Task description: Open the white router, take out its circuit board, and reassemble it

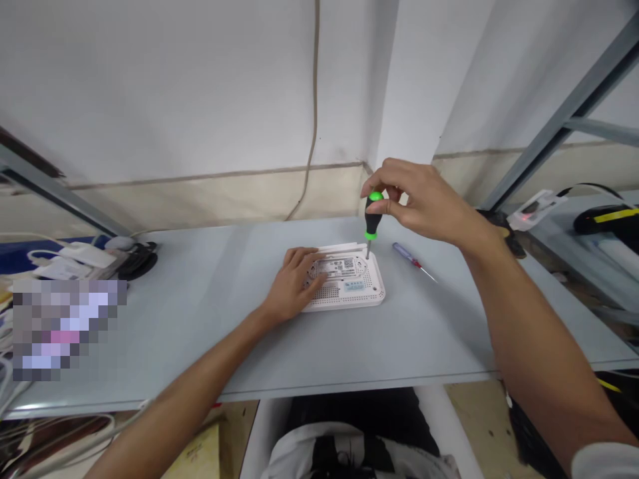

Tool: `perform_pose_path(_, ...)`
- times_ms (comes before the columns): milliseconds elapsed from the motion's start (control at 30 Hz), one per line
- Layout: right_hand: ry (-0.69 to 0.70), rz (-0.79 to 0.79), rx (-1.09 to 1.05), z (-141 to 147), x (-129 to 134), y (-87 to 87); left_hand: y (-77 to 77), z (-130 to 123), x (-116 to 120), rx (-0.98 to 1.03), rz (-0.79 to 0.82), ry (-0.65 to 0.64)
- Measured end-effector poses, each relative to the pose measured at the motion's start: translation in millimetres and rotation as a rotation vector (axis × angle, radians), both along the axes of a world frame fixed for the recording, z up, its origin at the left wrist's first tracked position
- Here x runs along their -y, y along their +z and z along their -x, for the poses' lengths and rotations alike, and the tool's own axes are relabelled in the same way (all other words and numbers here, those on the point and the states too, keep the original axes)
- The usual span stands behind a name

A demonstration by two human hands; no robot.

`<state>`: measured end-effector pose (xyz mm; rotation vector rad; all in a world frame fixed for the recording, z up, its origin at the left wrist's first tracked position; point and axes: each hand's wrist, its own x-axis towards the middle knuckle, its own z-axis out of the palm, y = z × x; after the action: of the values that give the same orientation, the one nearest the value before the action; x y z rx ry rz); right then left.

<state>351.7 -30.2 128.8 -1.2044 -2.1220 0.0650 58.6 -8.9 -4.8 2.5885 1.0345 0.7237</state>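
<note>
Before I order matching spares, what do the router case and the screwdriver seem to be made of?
The router case looks like white moulded plastic, matte, with vent holes formed in it. The screwdriver has a glossy black and green grip, probably plastic. Its thin shaft has a metallic shine, likely steel, though it's too small to be sure.

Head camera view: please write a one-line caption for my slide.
Left hand steadies a white router on a grey table while the right hand pinches a black-and-green screwdriver against its underside.
</note>
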Motion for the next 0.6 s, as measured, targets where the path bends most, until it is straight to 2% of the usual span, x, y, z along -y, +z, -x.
perform_pose_path(100,-0.128,-0.073,0.085,4,0,-2.4,-0.9,-3,2,0.02,0.005,0.02)
perform_pose_path(167,-0.119,-0.052,0.08,3,0,-2.7,1.2,-2,1,0.018,0.022,0.013)
perform_pose_path(233,0.003,0.045,0.02,-1,0,-1.7,5.7,2,-1,0.001,0.048,-0.027)
perform_pose_path(333,0.276,0.292,-0.101,-11,-2,0.3,14.6,14,-8,-0.056,0.135,-0.154)
perform_pose_path(400,0.377,0.403,-0.168,-17,-4,0.9,19.8,24,-14,-0.109,0.224,-0.233)
perform_pose_path(500,0.346,0.408,-0.245,-17,-6,-0.3,23.7,33,-20,-0.154,0.302,-0.266)
perform_pose_path(600,0.217,0.335,-0.258,-4,-4,-3.7,22.4,32,-19,-0.137,0.266,-0.202)
